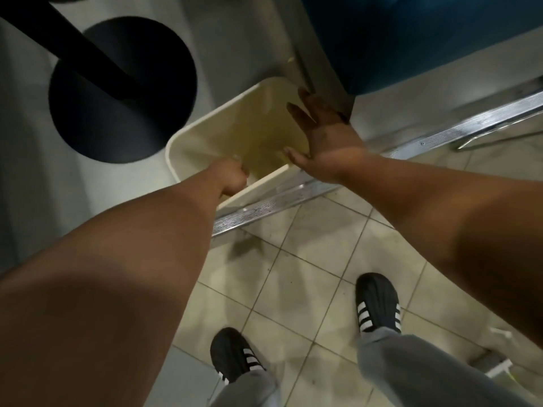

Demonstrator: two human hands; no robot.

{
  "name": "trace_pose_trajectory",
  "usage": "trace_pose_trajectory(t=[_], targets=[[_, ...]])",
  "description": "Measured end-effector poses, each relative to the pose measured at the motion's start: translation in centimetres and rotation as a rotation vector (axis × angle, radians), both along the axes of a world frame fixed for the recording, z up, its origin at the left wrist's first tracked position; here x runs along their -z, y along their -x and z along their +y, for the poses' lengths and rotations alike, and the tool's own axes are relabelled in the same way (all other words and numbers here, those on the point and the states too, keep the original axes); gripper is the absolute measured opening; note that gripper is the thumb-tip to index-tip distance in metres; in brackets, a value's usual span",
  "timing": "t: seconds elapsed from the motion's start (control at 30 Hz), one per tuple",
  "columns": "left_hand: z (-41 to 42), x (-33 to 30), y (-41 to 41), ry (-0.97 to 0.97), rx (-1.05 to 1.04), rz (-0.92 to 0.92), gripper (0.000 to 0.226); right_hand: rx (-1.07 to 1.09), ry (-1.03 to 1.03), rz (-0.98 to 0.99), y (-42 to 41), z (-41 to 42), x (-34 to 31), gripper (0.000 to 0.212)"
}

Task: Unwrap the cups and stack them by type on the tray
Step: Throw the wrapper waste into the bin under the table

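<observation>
A tray (205, 124) lies on the floor beyond a metal rail (264, 207), its near rim under the left hand (232, 179); the right hand (320, 136) hangs over its right edge, fingertips toward a cabinet (411, 39). A round base (123, 89) sits left of the left fingers; two shoes (377, 304) stand behind both hands.

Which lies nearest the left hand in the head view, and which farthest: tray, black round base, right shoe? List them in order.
From the left hand:
1. Tray, gripped at its near rim.
2. Black round base, up and to the left.
3. Right shoe, down on the tiles.
</observation>
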State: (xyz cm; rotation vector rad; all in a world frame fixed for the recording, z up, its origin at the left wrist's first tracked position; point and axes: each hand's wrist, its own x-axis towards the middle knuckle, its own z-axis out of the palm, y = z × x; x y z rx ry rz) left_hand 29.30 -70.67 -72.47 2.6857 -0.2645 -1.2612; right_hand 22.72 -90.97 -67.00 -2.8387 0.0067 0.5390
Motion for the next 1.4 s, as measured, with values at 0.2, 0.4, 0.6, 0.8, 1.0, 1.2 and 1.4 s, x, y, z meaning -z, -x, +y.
trace_pose_trajectory(t=[0.2,0.4,0.6,0.8,1.0,1.2,1.4], targets=[[-0.1,-0.2,-0.1,0.106,-0.198,0.145,0.039,0.009,0.017,0.016,-0.2,0.3,-0.4,0.074],[1.4,-6.4,1.2,0.350,-0.438,0.099,0.011,0.012,0.020,0.081,0.2,2.1,-4.2,0.073],[7.1,-18.6,6.5,0.512,-0.643,0.046,0.006,-0.065,-0.172,0.006,1.5,9.0,-13.7,0.061],[17.1,-29.5,13.1,0.534,-0.955,-0.125,0.005,-0.243,-0.293,-0.040,3.0,18.9,-24.4,0.048],[29.3,-40.3,21.0,0.491,-1.190,-0.442,0.007,-0.495,-0.376,-0.064,5.0,32.6,-33.9,0.045],[41.9,-50.2,28.3,0.253,-1.266,-0.762,0.006,-0.736,-0.492,-0.027,8.5,48.5,-41.8,0.049],[54.6,-51.9,33.2,-0.130,-1.281,-0.915,0.018,-0.751,-0.619,0.152,11.0,62.0,-45.1,0.046]])
